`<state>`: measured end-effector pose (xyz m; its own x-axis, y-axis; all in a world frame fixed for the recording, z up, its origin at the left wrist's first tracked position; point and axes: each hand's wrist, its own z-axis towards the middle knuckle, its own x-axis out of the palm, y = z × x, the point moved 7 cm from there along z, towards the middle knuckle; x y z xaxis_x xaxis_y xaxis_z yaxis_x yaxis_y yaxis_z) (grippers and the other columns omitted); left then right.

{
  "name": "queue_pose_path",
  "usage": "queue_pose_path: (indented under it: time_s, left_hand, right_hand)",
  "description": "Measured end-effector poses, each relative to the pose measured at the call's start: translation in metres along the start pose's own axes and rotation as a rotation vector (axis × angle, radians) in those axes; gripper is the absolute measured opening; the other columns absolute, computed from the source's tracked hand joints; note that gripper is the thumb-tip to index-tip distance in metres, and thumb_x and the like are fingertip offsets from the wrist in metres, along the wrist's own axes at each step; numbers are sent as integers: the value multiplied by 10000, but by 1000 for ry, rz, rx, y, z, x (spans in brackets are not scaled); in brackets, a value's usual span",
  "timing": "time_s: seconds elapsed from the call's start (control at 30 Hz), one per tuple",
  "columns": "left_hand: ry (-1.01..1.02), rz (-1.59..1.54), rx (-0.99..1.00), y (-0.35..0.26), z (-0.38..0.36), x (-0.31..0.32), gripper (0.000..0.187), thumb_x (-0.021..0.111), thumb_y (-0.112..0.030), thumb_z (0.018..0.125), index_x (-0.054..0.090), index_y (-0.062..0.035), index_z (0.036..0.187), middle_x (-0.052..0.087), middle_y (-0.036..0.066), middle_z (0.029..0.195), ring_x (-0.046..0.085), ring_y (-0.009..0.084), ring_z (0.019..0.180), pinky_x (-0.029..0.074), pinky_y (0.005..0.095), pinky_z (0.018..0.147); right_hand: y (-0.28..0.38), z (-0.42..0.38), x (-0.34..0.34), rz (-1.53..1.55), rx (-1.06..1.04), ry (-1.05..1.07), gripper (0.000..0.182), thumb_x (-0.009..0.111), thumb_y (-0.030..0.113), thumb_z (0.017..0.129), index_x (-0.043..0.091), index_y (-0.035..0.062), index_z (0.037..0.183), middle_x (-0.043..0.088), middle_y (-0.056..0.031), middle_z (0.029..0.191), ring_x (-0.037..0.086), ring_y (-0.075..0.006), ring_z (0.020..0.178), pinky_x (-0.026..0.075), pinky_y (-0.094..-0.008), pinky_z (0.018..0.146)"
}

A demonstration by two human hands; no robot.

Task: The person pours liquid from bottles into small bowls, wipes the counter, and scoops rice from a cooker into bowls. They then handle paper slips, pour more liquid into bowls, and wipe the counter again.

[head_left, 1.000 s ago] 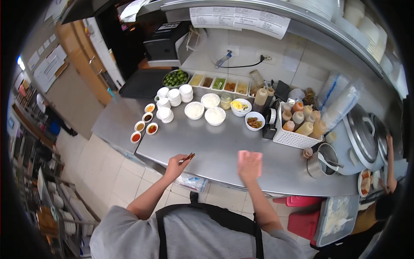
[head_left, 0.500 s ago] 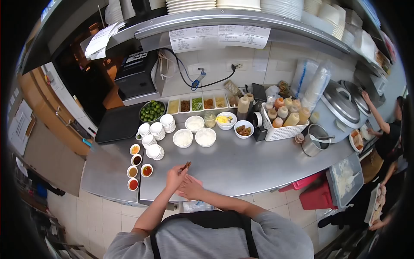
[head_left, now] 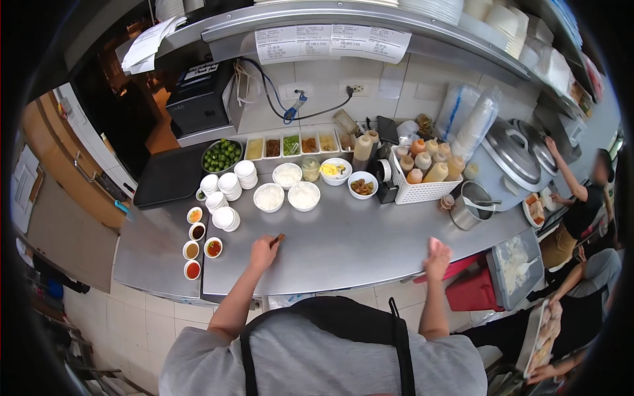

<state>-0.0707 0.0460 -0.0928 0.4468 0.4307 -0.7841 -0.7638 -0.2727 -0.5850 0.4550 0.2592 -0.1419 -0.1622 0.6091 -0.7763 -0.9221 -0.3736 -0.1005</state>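
My left hand (head_left: 263,253) is closed over the counter, left of its middle. Out of its fingers pokes a short, narrow brown object (head_left: 279,239); its kind does not show. My right hand (head_left: 436,264) is at the counter's front edge on the right, slightly blurred, its fingers bent around a pink cloth (head_left: 434,246). Beyond my left hand are three white bowls of rice (head_left: 304,197). Left of it stand stacked white cups (head_left: 225,218) and several small sauce cups (head_left: 212,247).
A rack of toppings (head_left: 290,146), a bowl of green limes (head_left: 222,156) and a white basket of squeeze bottles (head_left: 426,190) line the back. A metal pot (head_left: 470,210) stands right. Co-workers (head_left: 581,204) are at the right, one holding a tray (head_left: 536,336).
My hands were together near the front edge. My right hand has swung far right with the pink cloth. The left has stayed near its place, still holding the brown object. The view has shifted slightly.
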Motion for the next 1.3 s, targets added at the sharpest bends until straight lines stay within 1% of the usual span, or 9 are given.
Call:
queue_pose_path:
  time_s: [0.2, 0.33, 0.37, 0.47, 0.7, 0.9, 1.0, 1.03, 1.3]
  left_hand:
    - [22, 57, -39, 6, -8, 2, 187, 661, -152, 729, 630, -13, 850, 619, 175, 832, 585, 360, 765, 464, 412, 678]
    - [-119, 58, 12, -16, -1, -23, 285, 682, -159, 714, 631, 14, 934, 625, 181, 961, 598, 328, 885, 468, 408, 776]
    - [-209, 23, 101, -28, 9, -39, 310, 683, -155, 718, 627, 21, 967, 621, 184, 1017, 597, 320, 933, 466, 400, 806]
    - [-306, -109, 132, -72, 60, -96, 293, 663, -125, 747, 618, 30, 992, 612, 184, 1055, 595, 309, 968, 455, 367, 841]
    - [-529, -576, 474, -185, 170, -233, 250, 644, -168, 786, 639, -61, 1012, 568, 139, 1181, 531, 219, 1105, 416, 305, 887]
    - [-287, -953, 436, -226, 218, -272, 233, 666, -169, 774, 647, -61, 980, 634, 64, 974, 561, 119, 933, 401, 242, 822]
    - [-269, -930, 448, -244, 212, -284, 231, 626, -170, 835, 603, -57, 1035, 623, 6, 907, 550, 53, 858, 414, 218, 749]
    - [-323, -908, 449, -254, 205, -289, 232, 619, -126, 823, 619, -43, 1040, 627, 4, 895, 549, 51, 800, 416, 205, 725]
    - [-575, -682, 433, -231, 207, -311, 251, 589, -24, 774, 659, -18, 1016, 641, 36, 879, 555, 70, 793, 431, 195, 697]
  right_hand:
    - [-180, -45, 27, 216, 984, 183, 310, 452, 141, 852, 528, 11, 1123, 592, -202, 978, 539, -365, 940, 428, -422, 833]
    - [-157, 13, 12, 571, 851, -39, 329, 416, 134, 870, 530, 73, 1172, 593, -189, 992, 551, -334, 921, 437, -410, 783]
    - [-114, 33, -8, 835, 956, 240, 382, 432, 184, 870, 471, 101, 1240, 582, -170, 1042, 545, -297, 954, 405, -423, 820]
    - [-45, 35, 54, -150, 373, 626, 515, 409, 280, 863, 351, 34, 1311, 510, -159, 1171, 471, -335, 1079, 295, -459, 942]
    - [199, 36, 23, 457, -293, 188, 593, 545, 292, 818, 373, -11, 1298, 400, -263, 1296, 335, -413, 1238, 207, -506, 1048]
    - [297, 72, -41, 655, -845, 956, 433, 587, 333, 810, 570, 86, 1165, 517, -161, 1231, 470, -295, 1157, 337, -382, 991]
    - [281, 176, -81, 1085, -278, 831, 402, 638, 260, 789, 582, 78, 1143, 610, -135, 1092, 588, -258, 995, 447, -336, 858]
    - [277, 212, -50, 1049, -305, 555, 378, 639, 256, 800, 590, 66, 1123, 616, -124, 1080, 588, -242, 982, 457, -339, 835]
    - [300, 410, -197, 2069, 52, 346, 612, 620, 171, 831, 296, 62, 1338, 466, -92, 1224, 471, -212, 1130, 395, -390, 928]
